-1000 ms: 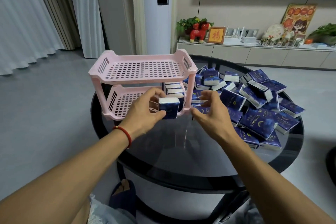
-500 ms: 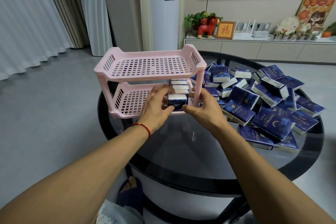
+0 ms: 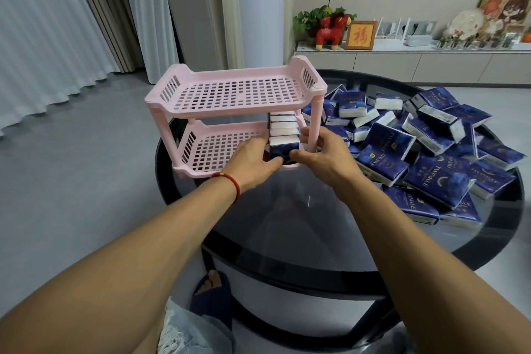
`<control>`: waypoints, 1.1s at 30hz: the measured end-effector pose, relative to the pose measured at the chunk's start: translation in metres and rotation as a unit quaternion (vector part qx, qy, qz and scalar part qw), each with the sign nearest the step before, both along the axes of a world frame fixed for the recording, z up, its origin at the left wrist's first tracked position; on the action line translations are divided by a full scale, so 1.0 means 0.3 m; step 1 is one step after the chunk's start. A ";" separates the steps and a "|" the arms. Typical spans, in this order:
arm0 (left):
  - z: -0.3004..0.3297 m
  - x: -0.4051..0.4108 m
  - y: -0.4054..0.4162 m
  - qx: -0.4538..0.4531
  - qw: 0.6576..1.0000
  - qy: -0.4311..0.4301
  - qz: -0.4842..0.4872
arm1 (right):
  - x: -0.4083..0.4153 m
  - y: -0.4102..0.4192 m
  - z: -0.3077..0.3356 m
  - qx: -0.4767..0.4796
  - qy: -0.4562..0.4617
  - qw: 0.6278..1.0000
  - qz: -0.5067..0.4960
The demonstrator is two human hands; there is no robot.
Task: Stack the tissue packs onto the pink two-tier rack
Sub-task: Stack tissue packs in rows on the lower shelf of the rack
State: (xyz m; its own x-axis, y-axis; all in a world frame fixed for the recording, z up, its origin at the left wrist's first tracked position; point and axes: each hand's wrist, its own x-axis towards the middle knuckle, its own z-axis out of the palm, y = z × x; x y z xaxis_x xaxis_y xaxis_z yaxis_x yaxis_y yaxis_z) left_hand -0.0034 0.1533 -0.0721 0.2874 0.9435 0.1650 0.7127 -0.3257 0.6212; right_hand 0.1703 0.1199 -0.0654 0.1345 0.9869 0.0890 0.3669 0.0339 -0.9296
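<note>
The pink two-tier rack stands on the left part of a round dark glass table. Its top tier holds nothing. On the right end of the lower tier, several navy-and-white tissue packs stand upright in a row. The front pack is pinched between my left hand and my right hand at the tier's front edge. A big heap of loose tissue packs covers the right side of the table.
A low white sideboard with a red toy horse, a framed sign and small items runs along the back wall. A tall white unit and curtains stand behind the rack. My foot in a dark slipper shows under the table.
My left hand carried the pack from in front of the rack onto the lower tier. My right hand closed in on its other side. The camera view shifted left.
</note>
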 end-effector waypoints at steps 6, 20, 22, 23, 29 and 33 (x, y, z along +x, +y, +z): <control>0.019 -0.014 0.027 -0.079 0.996 0.009 -0.026 | 0.042 0.015 0.012 -0.027 0.053 0.997 0.052; 0.011 -0.048 0.184 -0.180 0.978 -0.020 -0.099 | 0.105 0.100 0.087 -0.064 0.417 0.903 0.083; -0.002 -0.051 0.201 -0.186 0.977 -0.017 -0.102 | 0.120 0.164 0.084 -0.123 0.428 0.888 0.118; -0.005 -0.051 0.205 -0.191 0.976 -0.019 -0.104 | 0.122 0.188 0.090 -0.147 0.430 0.881 0.133; -0.014 -0.041 0.213 -0.202 0.970 -0.048 -0.128 | 0.110 0.230 0.118 -0.180 0.427 0.870 0.167; -0.023 -0.041 0.223 -0.187 0.970 -0.065 -0.144 | 0.107 0.238 0.116 -0.180 0.415 0.879 0.148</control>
